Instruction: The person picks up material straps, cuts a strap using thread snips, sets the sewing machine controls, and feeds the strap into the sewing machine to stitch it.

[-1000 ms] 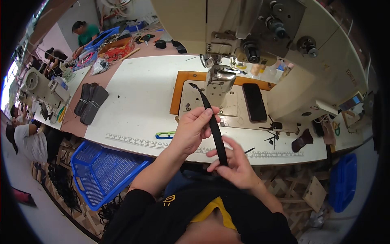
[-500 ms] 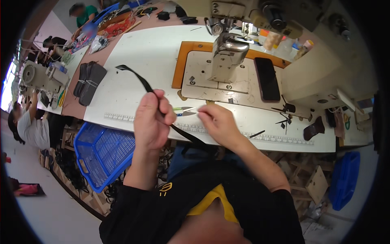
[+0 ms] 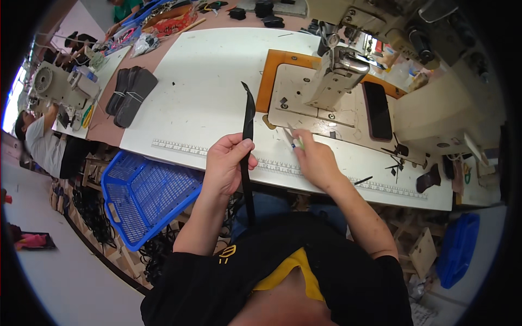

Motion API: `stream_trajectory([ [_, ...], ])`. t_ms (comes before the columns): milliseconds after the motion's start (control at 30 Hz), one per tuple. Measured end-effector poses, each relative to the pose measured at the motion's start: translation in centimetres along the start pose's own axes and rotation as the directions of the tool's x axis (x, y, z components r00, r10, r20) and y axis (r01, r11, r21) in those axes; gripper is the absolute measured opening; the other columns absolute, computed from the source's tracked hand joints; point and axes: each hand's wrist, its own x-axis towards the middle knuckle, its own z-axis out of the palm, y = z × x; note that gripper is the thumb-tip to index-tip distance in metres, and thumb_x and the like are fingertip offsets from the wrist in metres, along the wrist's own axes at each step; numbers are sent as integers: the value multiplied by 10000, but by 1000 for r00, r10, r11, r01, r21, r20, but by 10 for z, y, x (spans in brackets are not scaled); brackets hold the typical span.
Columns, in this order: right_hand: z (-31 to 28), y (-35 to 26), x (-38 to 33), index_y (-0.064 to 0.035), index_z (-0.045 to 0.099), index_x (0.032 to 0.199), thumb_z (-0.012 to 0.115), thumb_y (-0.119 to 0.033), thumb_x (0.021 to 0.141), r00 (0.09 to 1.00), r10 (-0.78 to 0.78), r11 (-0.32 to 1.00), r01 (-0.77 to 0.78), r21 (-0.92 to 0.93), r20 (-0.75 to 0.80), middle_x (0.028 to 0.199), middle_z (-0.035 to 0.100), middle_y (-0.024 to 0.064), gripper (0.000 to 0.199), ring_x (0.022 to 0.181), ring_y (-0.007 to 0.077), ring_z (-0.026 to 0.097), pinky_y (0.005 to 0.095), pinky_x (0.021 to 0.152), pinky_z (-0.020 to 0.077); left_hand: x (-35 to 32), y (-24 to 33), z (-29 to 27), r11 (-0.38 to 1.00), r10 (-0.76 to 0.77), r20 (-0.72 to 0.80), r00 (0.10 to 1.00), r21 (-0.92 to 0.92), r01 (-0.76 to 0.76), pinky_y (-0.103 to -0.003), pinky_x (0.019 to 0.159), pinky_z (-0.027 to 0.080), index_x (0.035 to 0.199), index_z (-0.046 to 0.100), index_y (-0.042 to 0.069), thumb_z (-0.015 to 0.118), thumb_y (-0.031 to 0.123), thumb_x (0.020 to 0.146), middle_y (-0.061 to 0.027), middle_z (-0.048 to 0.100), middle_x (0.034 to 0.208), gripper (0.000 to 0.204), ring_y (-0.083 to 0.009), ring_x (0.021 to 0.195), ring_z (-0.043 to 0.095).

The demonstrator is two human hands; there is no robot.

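A narrow black strap (image 3: pixel 248 122) runs upright through my left hand (image 3: pixel 227 163), pinched between thumb and fingers. Its upper end comes to a folded, pointed tip, and the lower part hangs toward my lap. To the right, my right hand (image 3: pixel 316 163) is closed around a small pair of thread snips (image 3: pixel 294 139) with green and blue on the handle. The pointed blades stick out past my fingers, apart from the strap. Both hands are over the near edge of the white table (image 3: pixel 201 76), above a ruler scale (image 3: pixel 179 146).
A sewing machine (image 3: pixel 340 76) stands right of centre, with a dark phone (image 3: pixel 377 111) on its bed. Bundled grey pieces (image 3: pixel 133 98) lie at left. A blue plastic basket (image 3: pixel 149 198) is below the table edge. A person (image 3: pixel 43 138) sits at another machine on the far left.
The snips, lying on the table before, are now in my right hand. My left hand has shifted right and lower, and the strap has swung from slanting to upright. The view has shifted slightly.
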Motion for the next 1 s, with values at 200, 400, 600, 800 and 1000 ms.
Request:
stream_trajectory([
  [200, -28, 18, -27, -7, 546, 1120, 499, -129, 904, 947, 280, 526, -287, 800, 155, 746, 573, 39, 252, 622, 103, 526, 246, 542, 430, 8, -25, 25, 994, -101, 100, 990, -40, 106, -238, 517, 476, 966, 552, -38, 612, 35, 827, -84, 606, 782, 168, -138, 571, 591],
  [400, -38, 19, -38, -30, 557, 1082, 596, -186, 858, 956, 96, 671, -269, 691, 278, 645, 515, -32, 276, 558, 26, 434, 187, 474, 341, 5, -40, 46, 985, -125, 187, 974, 145, 98, -242, 526, 482, 962, 540, -56, 614, -10, 806, -120, 617, 763, 178, -149, 572, 593],
  [600, -44, 20, -49, -6, 598, 939, 604, -287, 848, 979, 11, 792, -132, 596, 202, 800, 619, 128, 295, 756, 164, 567, 306, 716, 449, -2, -47, 53, 982, -94, 196, 976, 182, 58, -235, 515, 513, 919, 548, -44, 601, -17, 815, -113, 614, 747, 119, -152, 559, 589],
  [800, -59, 23, -65, -24, 628, 956, 531, -290, 879, 982, 13, 784, -125, 608, 187, 820, 645, 179, 293, 792, 274, 621, 342, 739, 467, -2, -55, 64, 972, -136, 295, 946, 226, 70, -227, 529, 510, 926, 563, -45, 617, -16, 806, -126, 637, 781, 135, -144, 574, 600],
  [1000, -45, 33, -66, 13, 598, 933, 492, -304, 900, 983, -21, 754, -104, 648, 183, 827, 640, 182, 335, 787, 295, 617, 356, 724, 470, -8, -66, 67, 965, -210, 376, 903, 225, 131, -232, 533, 493, 904, 572, -35, 619, -29, 796, -129, 636, 769, 118, -156, 587, 607],
])
